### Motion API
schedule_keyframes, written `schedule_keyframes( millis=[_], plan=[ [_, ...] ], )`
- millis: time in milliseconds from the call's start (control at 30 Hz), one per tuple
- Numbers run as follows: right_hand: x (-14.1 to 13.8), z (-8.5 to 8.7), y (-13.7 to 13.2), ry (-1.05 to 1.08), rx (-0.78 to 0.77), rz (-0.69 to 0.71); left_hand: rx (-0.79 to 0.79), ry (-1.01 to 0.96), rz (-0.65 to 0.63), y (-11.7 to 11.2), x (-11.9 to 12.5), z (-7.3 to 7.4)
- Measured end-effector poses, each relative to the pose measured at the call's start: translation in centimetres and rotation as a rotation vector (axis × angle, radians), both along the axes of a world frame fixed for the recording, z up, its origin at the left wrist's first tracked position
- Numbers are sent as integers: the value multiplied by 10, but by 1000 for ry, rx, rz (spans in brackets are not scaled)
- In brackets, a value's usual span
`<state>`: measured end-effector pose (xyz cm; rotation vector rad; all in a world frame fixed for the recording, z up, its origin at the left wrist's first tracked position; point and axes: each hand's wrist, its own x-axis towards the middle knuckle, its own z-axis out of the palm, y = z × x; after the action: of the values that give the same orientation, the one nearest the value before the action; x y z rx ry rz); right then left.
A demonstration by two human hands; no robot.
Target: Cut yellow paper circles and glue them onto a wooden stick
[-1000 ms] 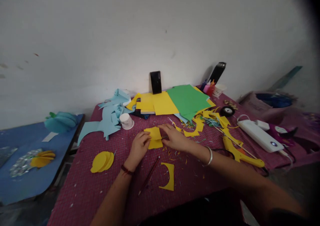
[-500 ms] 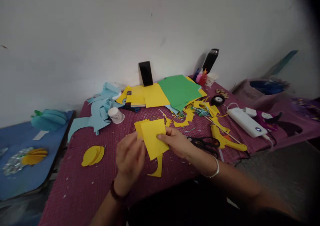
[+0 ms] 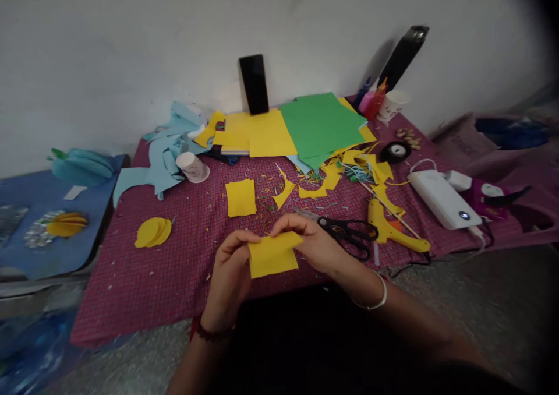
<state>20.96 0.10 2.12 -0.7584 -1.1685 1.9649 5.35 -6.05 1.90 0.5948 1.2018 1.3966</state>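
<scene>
A yellow sheet of paper (image 3: 273, 258) is held between both hands near the table's front edge, bent along its top. My left hand (image 3: 231, 270) pinches its upper left corner. On the other side, my right hand (image 3: 317, 243) grips its top right part, the fingers lying over the upper edge. Just beyond the hands, a stack of yellow squares (image 3: 241, 197) rests on the cloth. Black-handled scissors (image 3: 347, 230) lie beside my right hand. To the left sits a small pile of rounded yellow cut-outs (image 3: 152, 232).
A yellow glue gun (image 3: 393, 232) and a white power bank (image 3: 443, 198) lie at the right. Green sheets (image 3: 321, 127), a propped phone (image 3: 254, 84) and a black flask (image 3: 402, 58) are at the back. A paper cup (image 3: 192, 167) stands by blue scraps (image 3: 163, 156).
The yellow sheet has come toward me and is now bent, with both hands on it. The stack of yellow squares now shows on the table. The view has tilted down.
</scene>
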Motion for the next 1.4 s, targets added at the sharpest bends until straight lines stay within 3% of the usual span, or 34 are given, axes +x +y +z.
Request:
schedule_keyframes(
  millis=[100, 267, 333, 500, 633, 767, 867, 1033, 1133, 1200, 1300, 1400],
  plan=[
    [3, -1, -1, 52, -115, -4, 83, 44, -75, -2, 0, -4],
    [6, 0, -4, 11, -171, 55, 308, 570, -113, -7, 0, -4],
    [8, -3, -5, 45, -167, 133, 280, 664, -83, -9, -1, -4],
    [12, -9, -5, 116, -24, 216, -31, 361, 41, -14, 1, -15],
    [2, -9, -8, 7, 39, 167, -19, 344, -28, -15, 4, -20],
    [-10, -16, -13, -153, 12, 136, 8, 330, -225, -18, 1, -13],
    [-18, -21, -14, -250, 81, 90, 27, 319, -230, -27, -13, -8],
    [-28, -19, 0, -323, 169, -77, 36, 635, -25, -48, -69, -7],
    [-35, -19, 15, -331, 186, -158, -38, 948, 271, -52, -127, -16],
    [-39, -23, 25, -332, 190, -191, -58, 1189, 381, -48, -170, -25],
    [-47, -33, 35, -315, 156, -230, 5, 1413, 319, -37, -223, -39],
    [-52, -45, 39, -293, 127, -214, 8, 1441, 206, -27, -252, -49]
  ],
)
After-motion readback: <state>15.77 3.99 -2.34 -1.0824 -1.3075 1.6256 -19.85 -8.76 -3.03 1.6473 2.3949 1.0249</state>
